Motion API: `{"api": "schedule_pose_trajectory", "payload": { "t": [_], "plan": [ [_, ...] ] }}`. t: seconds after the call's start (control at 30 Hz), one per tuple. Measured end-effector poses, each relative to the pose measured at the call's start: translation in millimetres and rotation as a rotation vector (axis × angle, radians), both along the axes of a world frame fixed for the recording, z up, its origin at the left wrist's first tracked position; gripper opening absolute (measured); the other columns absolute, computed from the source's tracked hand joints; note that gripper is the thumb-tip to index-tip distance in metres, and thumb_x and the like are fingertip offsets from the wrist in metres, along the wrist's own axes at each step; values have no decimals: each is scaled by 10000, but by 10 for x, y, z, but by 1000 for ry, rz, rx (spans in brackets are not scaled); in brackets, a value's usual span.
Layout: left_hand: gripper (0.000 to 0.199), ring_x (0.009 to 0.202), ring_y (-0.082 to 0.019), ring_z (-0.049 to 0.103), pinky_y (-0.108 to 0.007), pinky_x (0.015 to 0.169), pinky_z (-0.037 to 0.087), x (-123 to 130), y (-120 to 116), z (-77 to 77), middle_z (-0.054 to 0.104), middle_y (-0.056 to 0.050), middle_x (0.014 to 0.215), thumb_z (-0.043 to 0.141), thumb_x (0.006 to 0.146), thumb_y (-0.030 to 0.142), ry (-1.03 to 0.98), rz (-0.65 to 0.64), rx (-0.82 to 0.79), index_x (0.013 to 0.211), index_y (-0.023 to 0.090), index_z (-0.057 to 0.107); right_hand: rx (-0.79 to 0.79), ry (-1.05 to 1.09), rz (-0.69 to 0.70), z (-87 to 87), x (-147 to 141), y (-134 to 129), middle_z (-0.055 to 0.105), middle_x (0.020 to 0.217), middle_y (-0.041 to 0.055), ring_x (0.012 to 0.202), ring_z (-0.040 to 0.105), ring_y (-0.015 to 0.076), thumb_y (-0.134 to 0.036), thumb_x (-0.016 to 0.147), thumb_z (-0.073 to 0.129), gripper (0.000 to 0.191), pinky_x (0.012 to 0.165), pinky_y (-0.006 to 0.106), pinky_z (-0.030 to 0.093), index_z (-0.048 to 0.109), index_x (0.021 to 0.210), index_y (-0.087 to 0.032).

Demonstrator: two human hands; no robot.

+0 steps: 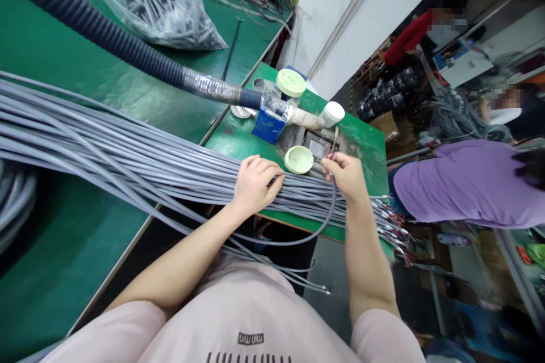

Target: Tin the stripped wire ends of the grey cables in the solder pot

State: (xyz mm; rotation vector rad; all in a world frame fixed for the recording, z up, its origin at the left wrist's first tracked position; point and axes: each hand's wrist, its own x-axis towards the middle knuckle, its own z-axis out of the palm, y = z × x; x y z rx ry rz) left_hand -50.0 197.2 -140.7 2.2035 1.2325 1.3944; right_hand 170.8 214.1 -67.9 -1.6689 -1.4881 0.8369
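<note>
A long bundle of grey cables (170,153) runs across the green tables, with stripped coloured wire ends at the right. My left hand (258,181) rests over this bundle, fingers together and curled, pressing on the cables. In my right hand (347,173) the end of one grey cable (330,215) is pinched, and its body loops down and back to the left. Thin wires stick up from my right fingertips. Just left of that hand stands a small open pale-green cup (298,160). A metal plate (317,148) lies behind it, partly covered by the hand.
A black ribbed hose (128,45) reaches over the table to a blue box (270,125). Near it are a white jar (332,113) and a pale-green lid (291,83). A plastic bag (157,5) of grey pieces lies farther back. A person in purple (468,181) is at the right.
</note>
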Motion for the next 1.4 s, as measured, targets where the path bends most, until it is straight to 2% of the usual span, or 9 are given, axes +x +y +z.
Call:
{"api": "schedule_pose_trajectory", "payload": {
  "t": [0.3,0.4,0.6,0.77,0.93,1.03,1.13,1.23,1.4],
  "plan": [
    [306,854,-170,635,-320,794,506,206,-255,85,662,-56,922,715,763,369,-722,-445,-391,1004,189,660,-58,587,91,-113,-596,-645,542,507,-54,371,445,56,-325,737,683,173,352,171,328,613,698,-171],
    [202,783,-149,615,-305,750,506,334,-357,134,633,-37,808,714,762,373,-864,-386,-371,823,183,685,-56,631,122,-119,-623,-727,536,502,-58,363,444,50,-326,751,684,186,344,163,325,607,681,-171],
    [34,754,-130,590,-279,696,488,346,-359,207,614,-15,774,668,805,228,-756,-156,-109,797,194,669,-74,627,149,-180,-559,-964,614,597,-33,362,480,57,-384,817,626,218,345,168,357,653,905,-186],
    [55,725,-129,606,-276,677,502,398,-430,197,656,-25,786,630,824,203,-474,-318,121,834,211,683,-57,784,63,-285,-493,-1131,576,545,-68,300,387,46,-399,821,631,399,291,155,251,556,1181,-244],
    [248,763,-132,607,-285,748,507,517,-516,164,660,-27,845,731,746,309,-779,-344,-371,966,208,675,-43,890,30,-288,-488,-1213,591,550,-77,292,370,44,-369,816,642,495,294,142,256,458,1267,-281],
    [365,726,-142,631,-292,741,517,537,-556,123,681,-39,827,750,710,408,-899,-540,-777,990,183,679,-46,901,25,-324,-523,-1259,590,547,-80,285,379,51,-385,829,624,509,290,148,279,426,1287,-283],
    [386,486,-137,581,-296,578,502,515,-593,90,600,4,565,685,763,474,-909,-785,-1062,966,146,686,-103,836,92,-354,-486,-1297,604,575,-66,337,484,88,-406,836,610,492,324,181,375,441,1282,-284],
    [344,509,-140,583,-289,589,486,476,-609,87,594,5,557,698,766,435,-919,-826,-1094,932,134,700,-75,582,119,-318,-333,-1302,633,674,-21,536,601,121,-384,825,629,343,507,243,506,593,1139,-252],
    [305,694,-138,588,-273,753,451,482,-661,96,665,-34,683,740,722,434,-775,-795,-1097,698,132,713,142,164,27,-163,-167,-1244,571,750,-6,633,536,119,-329,771,683,196,600,255,469,717,942,-242]
  ]
}}
